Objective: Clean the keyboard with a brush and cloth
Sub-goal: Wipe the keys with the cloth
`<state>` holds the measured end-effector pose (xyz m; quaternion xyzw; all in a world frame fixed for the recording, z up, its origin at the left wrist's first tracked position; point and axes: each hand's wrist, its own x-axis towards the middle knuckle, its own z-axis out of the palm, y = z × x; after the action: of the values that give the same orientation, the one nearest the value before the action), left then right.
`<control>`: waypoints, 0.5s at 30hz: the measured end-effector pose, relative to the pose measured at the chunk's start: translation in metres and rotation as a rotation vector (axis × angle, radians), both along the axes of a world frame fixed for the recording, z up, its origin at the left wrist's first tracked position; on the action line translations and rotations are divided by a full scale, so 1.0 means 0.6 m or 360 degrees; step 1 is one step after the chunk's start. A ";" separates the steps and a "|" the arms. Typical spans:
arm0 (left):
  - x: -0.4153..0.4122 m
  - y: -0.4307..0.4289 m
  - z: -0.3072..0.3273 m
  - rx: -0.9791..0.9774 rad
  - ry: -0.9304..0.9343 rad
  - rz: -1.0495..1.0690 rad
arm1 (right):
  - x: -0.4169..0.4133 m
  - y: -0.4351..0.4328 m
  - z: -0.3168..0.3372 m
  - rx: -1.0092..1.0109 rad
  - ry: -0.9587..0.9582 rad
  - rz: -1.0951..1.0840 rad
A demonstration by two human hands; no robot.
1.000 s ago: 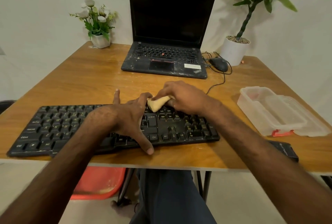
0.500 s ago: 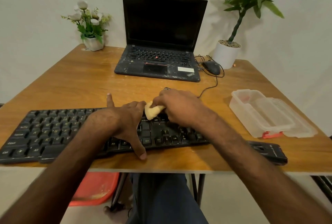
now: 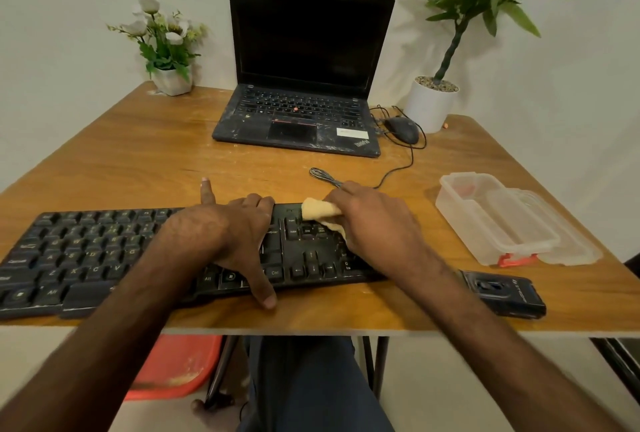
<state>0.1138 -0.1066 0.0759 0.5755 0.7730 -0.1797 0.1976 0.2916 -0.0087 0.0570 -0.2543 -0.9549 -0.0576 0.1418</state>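
The keyboard (image 3: 86, 258) lies along the near edge of the table (image 3: 138, 161), and the step in hand seems to be the wiping with the cloth (image 3: 320, 209). The right hand (image 3: 374, 223) has its fingers closed around the folded yellow cloth and presses it on the far row of keys in the right part of the keyboard, just above the arrow keys. The left hand (image 3: 225, 237) spans the middle of the keyboard. Its thumb is at the near edge, most of its fingers are bent over the far edge, and the index finger lies straight on the table. So it grips the keyboard and holds it steady.

To do this step well, I would keep the left hand's grip firm, because the keyboard sits close to the table edge and a strong stroke could push it. The cloth should go along the rows with short strokes and light pressure (the keys give way easily). A folded corner reaches better into the gaps between the keys. The left part of the keyboard should get the same care later, and the left hand must then change its place. A brush I cannot find in the view.
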 end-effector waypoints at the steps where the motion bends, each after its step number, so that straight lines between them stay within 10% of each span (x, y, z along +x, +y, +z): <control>1: 0.000 -0.002 0.001 0.0001 -0.0012 0.0005 | -0.004 -0.001 0.003 0.0008 -0.0004 -0.0026; 15: 0.003 0.002 0.002 -0.0035 0.0001 0.0005 | -0.007 -0.045 0.009 0.0018 -0.0269 0.0194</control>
<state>0.1157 -0.1054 0.0772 0.5721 0.7718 -0.1881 0.2041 0.2873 -0.0360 0.0627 -0.1891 -0.9769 -0.0755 0.0654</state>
